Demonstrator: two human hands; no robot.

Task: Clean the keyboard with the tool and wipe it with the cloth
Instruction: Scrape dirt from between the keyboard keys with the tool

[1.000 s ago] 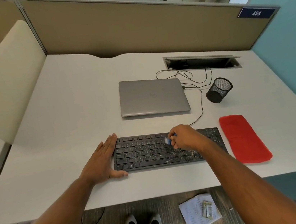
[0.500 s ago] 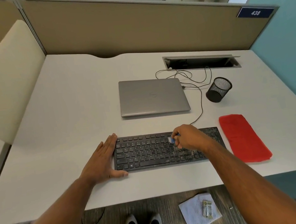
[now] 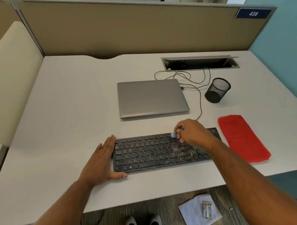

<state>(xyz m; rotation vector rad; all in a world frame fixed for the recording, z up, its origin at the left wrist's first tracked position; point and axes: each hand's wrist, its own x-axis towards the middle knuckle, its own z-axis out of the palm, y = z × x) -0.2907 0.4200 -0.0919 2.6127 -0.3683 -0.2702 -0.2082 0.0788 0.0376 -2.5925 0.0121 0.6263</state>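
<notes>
A black keyboard [image 3: 149,152] lies at the front of the white desk [image 3: 68,113], with pale dust and crumbs over its right half. My right hand [image 3: 191,132] hovers over the keyboard's upper right part and pinches a small blue cleaning tool [image 3: 176,134], whose tip touches the top key rows. Flat on the desk, my left hand [image 3: 101,161] presses against the keyboard's left edge with straight fingers. A folded red cloth [image 3: 242,137] lies on the desk just right of the keyboard.
A shut grey laptop [image 3: 151,97] sits behind the keyboard, with thin black cables [image 3: 190,80] running to a cable slot [image 3: 200,63]. A black mesh cup [image 3: 217,90] stands at the right. Beige partitions border the desk. Papers [image 3: 199,214] lie on the floor below.
My right hand has moved the blue tool from the keyboard's middle rows towards the far top row and slightly right. My left hand and the red cloth have stayed put.
</notes>
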